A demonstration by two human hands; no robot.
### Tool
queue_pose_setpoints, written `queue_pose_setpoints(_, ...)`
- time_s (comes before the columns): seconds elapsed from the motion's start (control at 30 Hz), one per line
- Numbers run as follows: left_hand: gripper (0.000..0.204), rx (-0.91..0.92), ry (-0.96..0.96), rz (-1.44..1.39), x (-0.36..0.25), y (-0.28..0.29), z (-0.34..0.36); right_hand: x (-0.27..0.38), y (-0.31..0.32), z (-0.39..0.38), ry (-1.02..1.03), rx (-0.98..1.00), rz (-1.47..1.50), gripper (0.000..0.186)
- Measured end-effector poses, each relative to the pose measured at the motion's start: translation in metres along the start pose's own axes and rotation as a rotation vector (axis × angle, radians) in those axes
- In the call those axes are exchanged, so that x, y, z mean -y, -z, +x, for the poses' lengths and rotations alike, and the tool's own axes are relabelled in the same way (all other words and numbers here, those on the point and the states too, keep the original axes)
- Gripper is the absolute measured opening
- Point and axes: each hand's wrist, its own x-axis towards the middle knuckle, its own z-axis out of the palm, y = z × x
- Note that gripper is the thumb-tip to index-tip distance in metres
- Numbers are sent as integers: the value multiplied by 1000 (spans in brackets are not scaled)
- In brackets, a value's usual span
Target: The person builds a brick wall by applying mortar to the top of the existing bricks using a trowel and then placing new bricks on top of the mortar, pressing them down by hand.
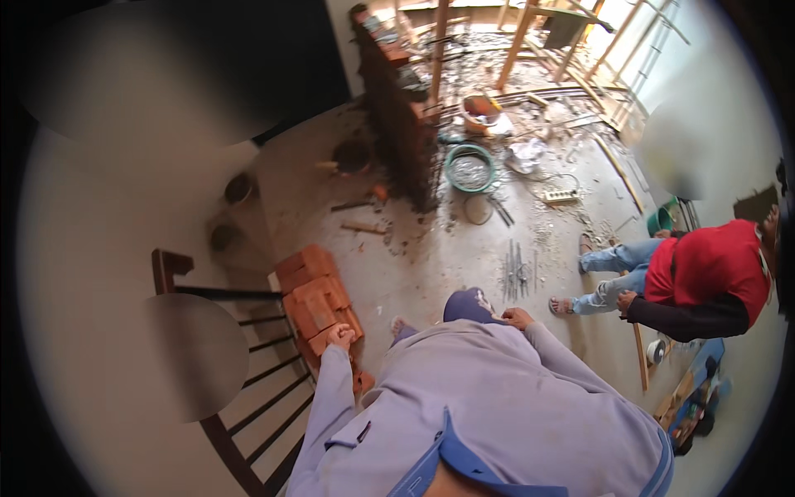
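Note:
My left hand is at the lower middle left, fingers curled, over a stack of orange-red bricks beside a dark railing. Whether it grips anything is too small to tell. My right hand is beside my dark-trousered raised knee, its fingers curled; what is in them, if anything, is hidden. Several thin metal rods lie on the floor ahead of me.
A person in red stands at the right. Ahead are a green basin, an orange bucket, a power strip, a dark brick pillar, wooden props and scattered rubble. Tools lie lower right.

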Motion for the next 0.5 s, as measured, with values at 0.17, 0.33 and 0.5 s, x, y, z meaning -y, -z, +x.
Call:
queue_pose_setpoints(0.17,26,-147,275,323,2,52,-11,49,-14,41,197,-38,-93,35)
queue_pose_setpoints(0.33,10,46,260,319,24,65,-4,107,-2,71,-93,6,100,23)
queue_pose_setpoints(0.5,10,109,86,241,45,41,63,113,-1,153,-86,-4,-135,34)
